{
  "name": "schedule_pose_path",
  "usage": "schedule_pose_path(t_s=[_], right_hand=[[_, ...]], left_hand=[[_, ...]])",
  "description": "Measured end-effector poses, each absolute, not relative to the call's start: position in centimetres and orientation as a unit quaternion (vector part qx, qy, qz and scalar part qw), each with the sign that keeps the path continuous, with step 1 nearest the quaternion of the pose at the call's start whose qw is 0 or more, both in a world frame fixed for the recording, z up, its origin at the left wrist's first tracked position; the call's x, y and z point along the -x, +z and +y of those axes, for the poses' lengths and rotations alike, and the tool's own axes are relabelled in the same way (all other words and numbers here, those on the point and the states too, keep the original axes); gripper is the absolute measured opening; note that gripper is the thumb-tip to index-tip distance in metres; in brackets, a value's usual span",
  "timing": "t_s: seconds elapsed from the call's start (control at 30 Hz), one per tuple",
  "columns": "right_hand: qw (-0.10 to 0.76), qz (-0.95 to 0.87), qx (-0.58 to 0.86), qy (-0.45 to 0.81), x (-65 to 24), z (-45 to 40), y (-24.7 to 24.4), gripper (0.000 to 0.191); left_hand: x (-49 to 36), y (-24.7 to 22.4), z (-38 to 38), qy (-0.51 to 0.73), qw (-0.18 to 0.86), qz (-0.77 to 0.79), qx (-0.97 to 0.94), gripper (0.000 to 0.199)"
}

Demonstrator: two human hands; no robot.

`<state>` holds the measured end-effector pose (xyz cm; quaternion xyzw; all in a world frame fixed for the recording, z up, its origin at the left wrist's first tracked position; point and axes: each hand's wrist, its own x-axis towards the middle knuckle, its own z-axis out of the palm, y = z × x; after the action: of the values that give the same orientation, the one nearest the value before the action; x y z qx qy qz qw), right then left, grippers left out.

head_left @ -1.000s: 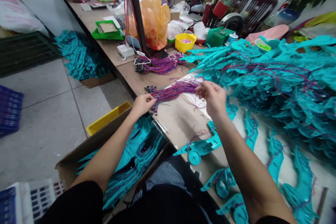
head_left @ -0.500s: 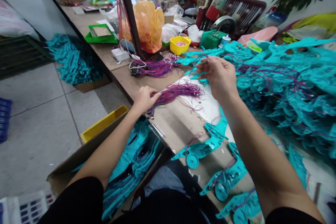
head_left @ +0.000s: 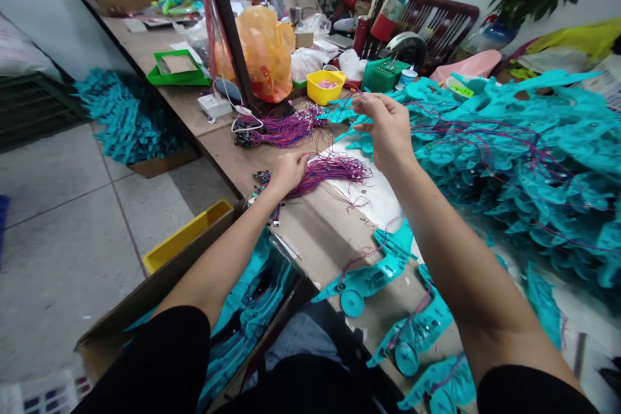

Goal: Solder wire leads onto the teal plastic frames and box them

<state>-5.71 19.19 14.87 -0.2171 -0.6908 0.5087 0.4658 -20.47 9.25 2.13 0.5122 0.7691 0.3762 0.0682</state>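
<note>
The near wire bundle point(head_left: 339, 171), red, blue and purple, lay on the brown table point(head_left: 218, 149), its pale-tipped end reaching over a white sheet point(head_left: 385, 197). The left hand point(head_left: 288, 173) rested on the bundle, fingertips drawn together at its upper edge; whether they gripped any strand could not be told. The right hand point(head_left: 391, 132) was raised above and beyond the pale-tipped end, thumb and forefinger pinching a thin wire point(head_left: 345, 96) (only faintly visible against the clutter). Behind lay the far wire bundle point(head_left: 286, 129), crossed at one end by a white cable point(head_left: 246, 118), with a yellow bowl point(head_left: 317, 92) just beyond. To the right rose a heap of turquoise parts point(head_left: 533, 142); nearer the body, a wheeled turquoise piece point(head_left: 373, 278) lay at the table's edge. More such parts filled a cardboard box point(head_left: 140, 304) beneath the left arm.
</note>
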Motion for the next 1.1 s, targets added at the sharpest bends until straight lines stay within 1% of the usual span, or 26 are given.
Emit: schedule_pose_path(t_s=[0.07, 0.17, 0.27, 0.37, 0.43, 0.47, 0.57, 0.63, 0.67, 0.77, 0.8, 0.83, 0.87, 0.97, 1.0, 1.1], right_hand=[[0.456, -0.66, 0.25, 0.542, 5.8, 20.0, 14.3, 0.023], [0.429, -0.631, 0.267, 0.589, 5.9, 20.4, 14.0, 0.026], [0.416, -0.637, 0.253, 0.597, 5.8, 19.7, 14.5, 0.028], [0.407, -0.651, 0.247, 0.591, 5.7, 18.6, 15.1, 0.029], [0.402, -0.655, 0.247, 0.59, 5.6, 18.1, 15.3, 0.033], [0.401, -0.655, 0.247, 0.591, 5.5, 17.9, 15.3, 0.035], [0.4, -0.651, 0.243, 0.598, 5.4, 17.4, 15.0, 0.041], [0.398, -0.648, 0.236, 0.605, 5.5, 17.0, 15.0, 0.044], [0.397, -0.647, 0.232, 0.608, 5.5, 16.8, 15.0, 0.046], [0.395, -0.648, 0.217, 0.614, 5.4, 16.1, 15.2, 0.046], [0.393, -0.649, 0.212, 0.616, 5.4, 15.9, 15.3, 0.045], [0.392, -0.65, 0.208, 0.618, 5.3, 15.8, 15.4, 0.044], [0.39, -0.651, 0.204, 0.619, 5.2, 15.7, 15.5, 0.044], [0.387, -0.653, 0.197, 0.621, 4.9, 15.4, 15.8, 0.044], [0.386, -0.653, 0.195, 0.622, 4.8, 15.4, 15.8, 0.044], [0.381, -0.649, 0.187, 0.632, 4.6, 15.3, 15.9, 0.044]], left_hand=[[20.5, 2.2, 8.7, 0.381, 0.051, 0.759, -0.526, 0.038], [20.5, 2.1, 8.0, 0.347, 0.037, 0.755, -0.556, 0.035], [20.2, 1.7, 7.5, 0.345, 0.076, 0.744, -0.568, 0.033], [19.6, 1.4, 7.1, 0.423, 0.153, 0.735, -0.506, 0.037], [19.1, 1.2, 6.8, 0.475, 0.199, 0.737, -0.437, 0.035], [18.8, 1.2, 6.7, 0.484, 0.238, 0.734, -0.412, 0.033], [18.0, 0.9, 6.8, 0.443, 0.403, 0.7, -0.389, 0.03], [17.5, 0.6, 7.4, 0.42, 0.486, 0.663, -0.385, 0.025], [17.3, 0.5, 7.9, 0.427, 0.513, 0.645, -0.372, 0.029], [16.8, 0.2, 9.8, 0.476, 0.588, 0.575, -0.311, 0.058], [16.6, 0.1, 10.6, 0.494, 0.607, 0.55, -0.291, 0.061], [16.5, -0.1, 11.3, 0.511, 0.618, 0.53, -0.277, 0.058], [16.3, -0.2, 12.0, 0.525, 0.624, 0.513, -0.266, 0.051], [15.9, -0.6, 13.7, 0.559, 0.618, 0.496, -0.244, 0.026], [15.7, -0.8, 14.2, 0.567, 0.611, 0.497, -0.241, 0.022], [15.2, -1.0, 15.0, 0.589, 0.591, 0.501, -0.231, 0.022]])
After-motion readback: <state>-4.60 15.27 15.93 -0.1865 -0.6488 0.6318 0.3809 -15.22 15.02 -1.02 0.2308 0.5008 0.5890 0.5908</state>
